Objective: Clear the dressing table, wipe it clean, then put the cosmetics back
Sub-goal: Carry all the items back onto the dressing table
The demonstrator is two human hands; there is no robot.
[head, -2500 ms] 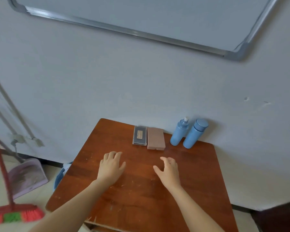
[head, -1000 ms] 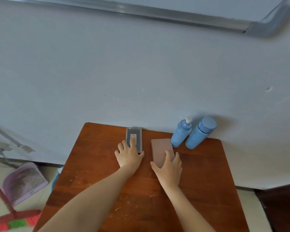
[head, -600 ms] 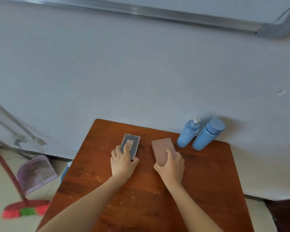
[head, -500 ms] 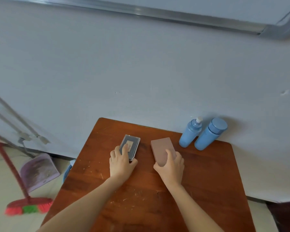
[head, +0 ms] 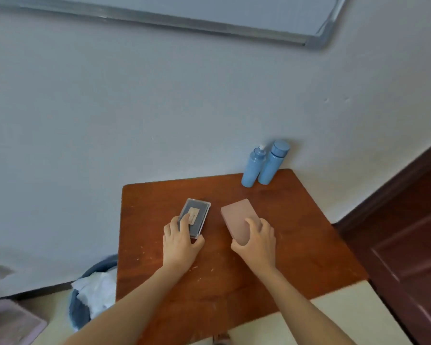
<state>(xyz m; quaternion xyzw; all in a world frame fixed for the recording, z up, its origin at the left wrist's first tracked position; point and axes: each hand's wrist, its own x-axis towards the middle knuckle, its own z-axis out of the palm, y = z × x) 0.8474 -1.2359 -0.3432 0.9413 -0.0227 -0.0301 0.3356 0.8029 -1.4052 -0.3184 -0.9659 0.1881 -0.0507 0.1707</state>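
- Dark case (head: 195,216) and pink case (head: 235,217) lie mid-table (head: 296,245), just apart.
- Left hand (head: 181,245) clasps the dark case, thumb at its near corner; right hand (head: 258,245) grasps the pink case.
- Best to lift both level, lids down.
- Bottles (head: 264,165) wait at the back corner.

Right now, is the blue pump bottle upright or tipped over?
Upright: the blue pump bottle stands on its base on the wooden table, nozzle on top.
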